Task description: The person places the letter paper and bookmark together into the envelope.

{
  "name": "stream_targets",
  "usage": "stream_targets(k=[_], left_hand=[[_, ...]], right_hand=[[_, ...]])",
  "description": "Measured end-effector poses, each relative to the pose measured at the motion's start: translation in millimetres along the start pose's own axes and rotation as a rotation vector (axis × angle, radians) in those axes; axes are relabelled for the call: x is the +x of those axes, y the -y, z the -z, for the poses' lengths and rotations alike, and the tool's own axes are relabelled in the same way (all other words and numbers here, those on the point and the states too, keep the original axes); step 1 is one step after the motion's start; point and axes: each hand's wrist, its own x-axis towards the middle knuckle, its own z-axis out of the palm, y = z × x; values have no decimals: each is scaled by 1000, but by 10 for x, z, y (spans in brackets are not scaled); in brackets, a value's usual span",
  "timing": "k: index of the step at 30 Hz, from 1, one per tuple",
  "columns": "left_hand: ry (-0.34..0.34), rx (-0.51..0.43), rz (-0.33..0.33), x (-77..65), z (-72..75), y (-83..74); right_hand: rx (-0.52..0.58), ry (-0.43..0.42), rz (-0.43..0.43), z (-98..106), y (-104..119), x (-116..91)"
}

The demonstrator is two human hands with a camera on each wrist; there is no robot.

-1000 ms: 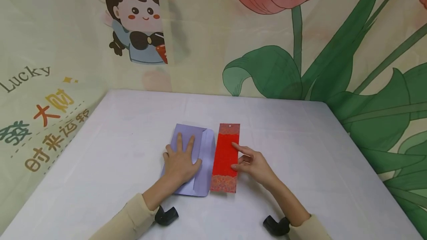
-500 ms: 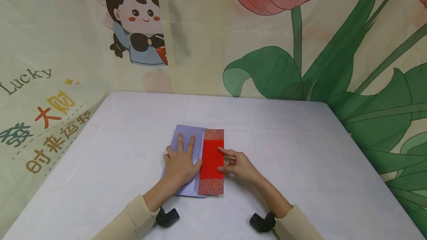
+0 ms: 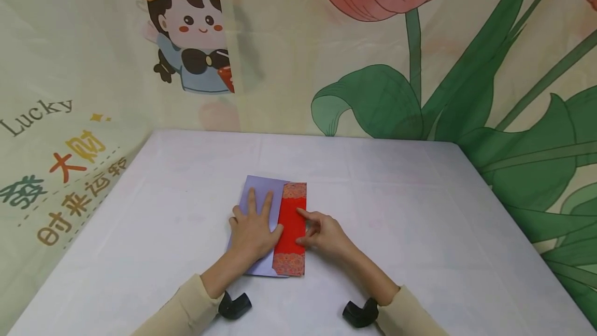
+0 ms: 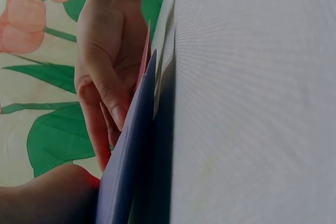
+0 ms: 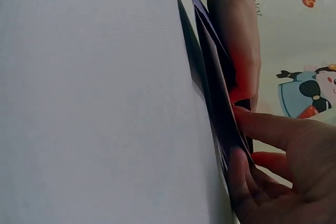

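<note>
A purple paper envelope [image 3: 263,184] lies on the white table, its long mouth toward the right. My left hand [image 3: 254,229] rests on it with fingers spread. My right hand [image 3: 328,235] pinches the right long edge of a narrow red card [image 3: 290,222] with patterned ends. The card covers the envelope's flap, and its left edge is at the mouth, right by my left thumb. In the left wrist view, the right hand [image 4: 107,61] bends over the card beside the envelope [image 4: 123,166]. The right wrist view shows the right hand's fingers [image 5: 262,121] on both sides of the thin paper edge.
The white tabletop [image 3: 410,201] spreads around the hands. A printed cloth [image 3: 275,56] with flowers and a cartoon figure hangs behind it. A black curved piece [image 3: 235,306] sits at the left wrist, and a similar black piece [image 3: 360,314] at the right one.
My right hand has moved the red card leftward, from beside the envelope to over its flap and up to its mouth. The left hand has stayed in place on the envelope.
</note>
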Motion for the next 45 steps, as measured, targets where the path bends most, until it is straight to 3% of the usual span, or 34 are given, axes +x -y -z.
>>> stream_targets(k=[3, 6, 16, 22, 25, 30, 45], left_hand=[[-2, -2, -6, 0, 2, -6], [1, 3, -6, -2, 8, -8], [2, 9, -2, -4, 5, -10], [1, 3, -3, 0, -12, -9], [-1, 8, -4, 8, -24, -12], [-13, 17, -6, 4, -32, -14], [-14, 14, -14, 5, -26, -1]], right_hand=[[-171, -32, 60, 4, -6, -6], [-244, -17, 104, -10, -9, 3], [-297, -23, 153, -140, -6, 62], [-398, 143, 165, -15, -3, 52], [-440, 181, 203, -1, -1, 62], [-482, 166, 268, -60, 20, 103], [-541, 94, 289, -52, 22, 111]])
